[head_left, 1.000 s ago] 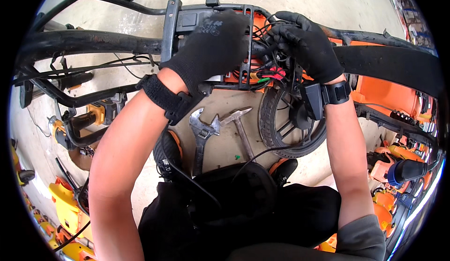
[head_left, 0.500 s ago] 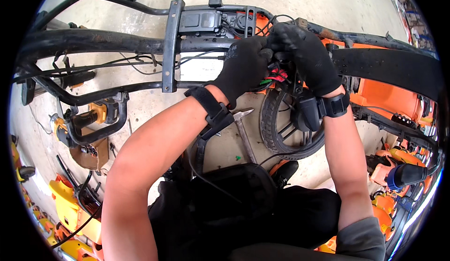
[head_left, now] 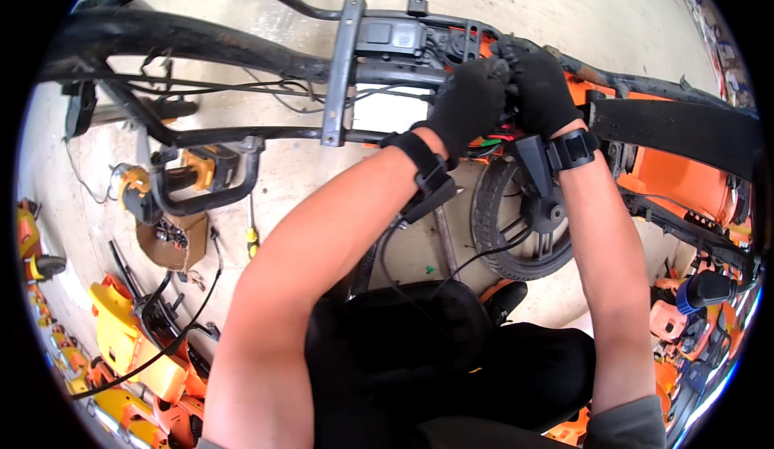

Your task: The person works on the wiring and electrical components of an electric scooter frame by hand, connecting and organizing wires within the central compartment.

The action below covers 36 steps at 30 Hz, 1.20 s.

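Both my hands wear black gloves and meet over the wiring of a black tubular vehicle frame [head_left: 266, 56]. My left hand [head_left: 472, 101] is closed, its fingertips pinched against those of my right hand [head_left: 538, 85], which is closed too. Whatever lies between their fingers is hidden by the gloves. Below them a bundle of coloured wires [head_left: 488, 142], with green and red among them, shows at the frame's lower tube. To the left, a grey metal crossbar [head_left: 344, 72] spans the frame beside a black boxed unit [head_left: 391, 38].
A black-tyred wheel [head_left: 493, 222] stands below my hands, near a hammer [head_left: 444, 239] on the floor. At left are a yellow-and-black power tool [head_left: 211, 168], a cardboard box of small parts [head_left: 172, 247] and a screwdriver [head_left: 252, 239]. Orange body panels [head_left: 673, 183] lie at right.
The frame and floor items have shifted rightward in the picture. My hands stay at the wiring, and my right hand's blurred fingers now look drawn in beside my left hand.
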### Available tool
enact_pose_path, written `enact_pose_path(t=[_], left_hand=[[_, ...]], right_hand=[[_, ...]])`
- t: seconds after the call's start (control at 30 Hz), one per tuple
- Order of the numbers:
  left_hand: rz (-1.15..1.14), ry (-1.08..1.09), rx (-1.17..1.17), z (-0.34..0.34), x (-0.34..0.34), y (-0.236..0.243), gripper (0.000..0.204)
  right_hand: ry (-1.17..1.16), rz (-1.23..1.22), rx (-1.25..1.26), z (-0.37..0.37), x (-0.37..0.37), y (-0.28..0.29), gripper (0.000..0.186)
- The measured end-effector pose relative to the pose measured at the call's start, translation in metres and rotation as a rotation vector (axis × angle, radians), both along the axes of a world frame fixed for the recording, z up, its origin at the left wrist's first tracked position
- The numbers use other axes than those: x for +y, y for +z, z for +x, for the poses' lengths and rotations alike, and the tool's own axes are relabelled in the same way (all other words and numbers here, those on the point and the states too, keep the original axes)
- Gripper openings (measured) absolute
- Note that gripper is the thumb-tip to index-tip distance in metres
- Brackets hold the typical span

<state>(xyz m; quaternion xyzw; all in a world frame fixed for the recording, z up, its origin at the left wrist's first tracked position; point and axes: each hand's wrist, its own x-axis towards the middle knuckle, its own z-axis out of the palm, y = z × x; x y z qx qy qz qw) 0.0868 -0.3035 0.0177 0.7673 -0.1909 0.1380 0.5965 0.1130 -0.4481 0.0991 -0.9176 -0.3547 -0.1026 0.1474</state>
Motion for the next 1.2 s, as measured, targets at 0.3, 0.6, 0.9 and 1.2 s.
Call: enact_pose_path(t=[0.3,0.6,0.9,1.2], left_hand=[[-0.137,0.162,0.051,0.008,-0.014,0.000,0.015],[-0.232,0.166,0.297,0.004,-0.015,0.007,0.033],[0.097,0.303,-0.280,0.021,-0.007,-0.004,0.007],[0.363,0.264,-0.362,0.034,0.000,-0.003,0.014]], right_hand=[[-0.262,-0.285,0.069,0.022,0.019,-0.011,0.026],[-0.456,-0.222,0.024,0.035,0.021,-0.030,0.021],[-0.276,-0.222,-0.198,0.036,0.023,-0.036,0.015],[-0.362,-0.262,-0.207,0.045,0.032,-0.027,0.010]])
